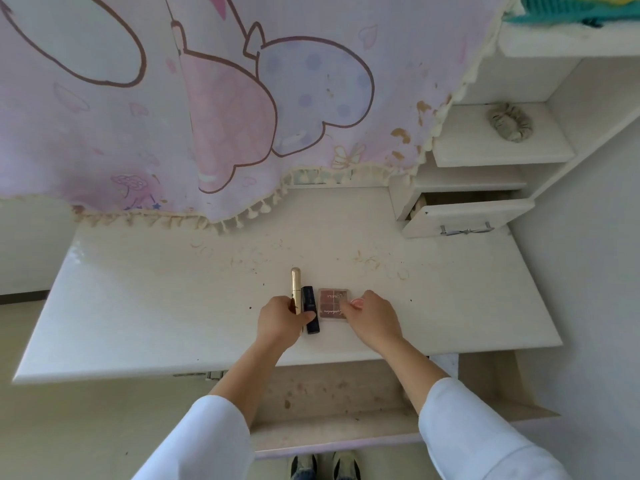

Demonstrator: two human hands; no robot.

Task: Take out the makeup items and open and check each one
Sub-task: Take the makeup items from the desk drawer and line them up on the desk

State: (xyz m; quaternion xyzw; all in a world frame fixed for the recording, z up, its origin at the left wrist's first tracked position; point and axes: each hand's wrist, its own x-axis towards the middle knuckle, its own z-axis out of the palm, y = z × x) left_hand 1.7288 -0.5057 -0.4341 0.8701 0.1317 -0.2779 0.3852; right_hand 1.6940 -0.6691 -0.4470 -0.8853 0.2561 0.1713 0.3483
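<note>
A gold tube (295, 284), a dark blue lipstick tube (310, 311) and a square eyeshadow palette (331, 302) lie side by side on the white dressing table (138, 306). My left hand (282, 320) curls round the lower end of the gold tube, thumb against the blue tube. My right hand (372, 320) rests at the palette's right edge and holds a small round pink item (356, 303) in its fingertips.
A pink cartoon curtain (207, 98) with tassels hangs over the back of the table. A small drawer (464, 216) stands open at the right, below white shelves with a scrunchie (509, 122). An open drawer (329, 427) juts out under the table's front edge.
</note>
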